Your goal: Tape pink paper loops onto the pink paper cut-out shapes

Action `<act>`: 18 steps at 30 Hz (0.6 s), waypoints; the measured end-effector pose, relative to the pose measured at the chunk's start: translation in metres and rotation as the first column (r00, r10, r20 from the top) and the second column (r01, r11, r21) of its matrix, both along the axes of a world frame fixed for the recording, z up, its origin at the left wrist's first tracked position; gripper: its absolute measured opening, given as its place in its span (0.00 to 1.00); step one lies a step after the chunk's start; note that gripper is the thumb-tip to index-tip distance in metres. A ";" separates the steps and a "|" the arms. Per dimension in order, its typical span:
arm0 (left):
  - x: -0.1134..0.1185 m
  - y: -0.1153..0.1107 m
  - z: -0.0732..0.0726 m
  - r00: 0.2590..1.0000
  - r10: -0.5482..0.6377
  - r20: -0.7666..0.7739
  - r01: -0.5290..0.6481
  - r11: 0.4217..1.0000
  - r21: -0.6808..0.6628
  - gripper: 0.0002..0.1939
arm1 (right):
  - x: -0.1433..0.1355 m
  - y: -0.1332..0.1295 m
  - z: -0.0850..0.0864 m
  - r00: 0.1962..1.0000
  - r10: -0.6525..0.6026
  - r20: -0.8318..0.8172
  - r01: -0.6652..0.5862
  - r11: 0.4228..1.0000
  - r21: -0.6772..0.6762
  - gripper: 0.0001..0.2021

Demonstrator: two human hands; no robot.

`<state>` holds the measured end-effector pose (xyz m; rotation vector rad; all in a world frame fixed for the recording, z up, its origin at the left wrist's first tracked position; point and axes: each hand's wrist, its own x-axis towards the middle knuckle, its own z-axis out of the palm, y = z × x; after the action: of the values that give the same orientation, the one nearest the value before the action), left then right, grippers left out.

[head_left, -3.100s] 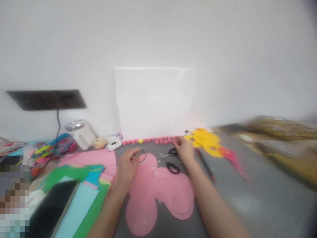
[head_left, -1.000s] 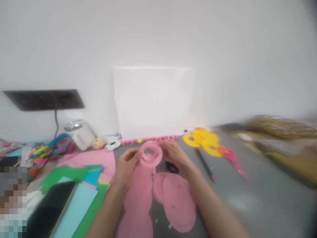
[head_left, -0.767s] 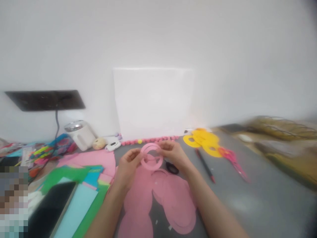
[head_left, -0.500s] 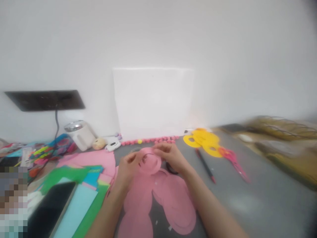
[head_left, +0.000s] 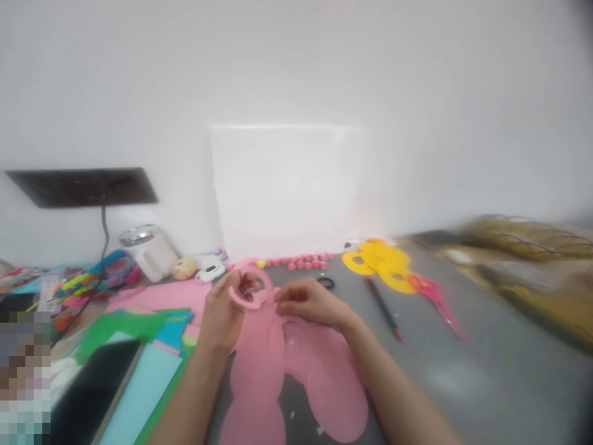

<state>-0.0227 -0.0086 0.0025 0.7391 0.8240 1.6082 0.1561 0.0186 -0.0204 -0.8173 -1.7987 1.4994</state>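
Between my hands is a curled pink paper ring, tilted above the pink cut-outs. My left hand has its fingers closed on the ring's left side. Beside its right edge, my right hand has its fingers pressed together at the pink paper; what they pinch is too blurred to tell. Rounded pink paper shapes lie on the grey table under and in front of both hands.
Yellow paper rings, a dark pen and pink scissors lie right. A black tape ring and pink beads sit behind my hands. Coloured sheets and a phone are left.
The pink ring has shifted left and tilted, its opening now larger in view. My right hand has moved slightly down and left, uncovering the black tape ring and more beads.
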 end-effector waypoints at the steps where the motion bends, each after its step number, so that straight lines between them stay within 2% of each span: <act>1: 0.001 -0.001 0.000 0.999 -0.008 -0.053 0.008 1.000 0.003 0.09 | -0.001 0.000 0.001 0.999 -0.037 -0.033 0.037 0.999 -0.005 0.11; 4: 0.005 -0.003 -0.002 0.975 -0.018 -0.220 0.007 0.999 -0.050 0.13 | -0.003 0.003 0.001 0.966 -0.179 -0.186 0.168 0.983 -0.074 0.15; 7: 0.008 -0.005 -0.005 0.931 0.007 -0.365 -0.038 0.996 -0.077 0.14 | -0.004 0.005 0.001 0.919 -0.263 -0.293 0.229 0.963 -0.146 0.20; 11: 0.009 -0.005 -0.009 0.895 0.028 -0.445 -0.058 0.997 -0.053 0.15 | -0.005 0.003 0.003 0.926 -0.284 -0.249 0.276 0.959 -0.065 0.18; 14: 0.008 -0.005 -0.009 0.888 0.017 -0.459 -0.052 0.997 -0.065 0.15 | -0.008 0.000 0.007 0.925 -0.324 -0.198 0.331 0.944 -0.001 0.10; 18: 0.010 -0.006 -0.009 0.862 -0.027 -0.506 -0.023 0.996 -0.092 0.14 | -0.010 -0.002 0.008 0.940 -0.301 -0.163 0.311 0.950 0.038 0.07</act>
<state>-0.0123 -0.0149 -0.0063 1.1183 1.2676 1.3721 0.1460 0.0166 -0.0121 -0.8782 -1.5172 1.2611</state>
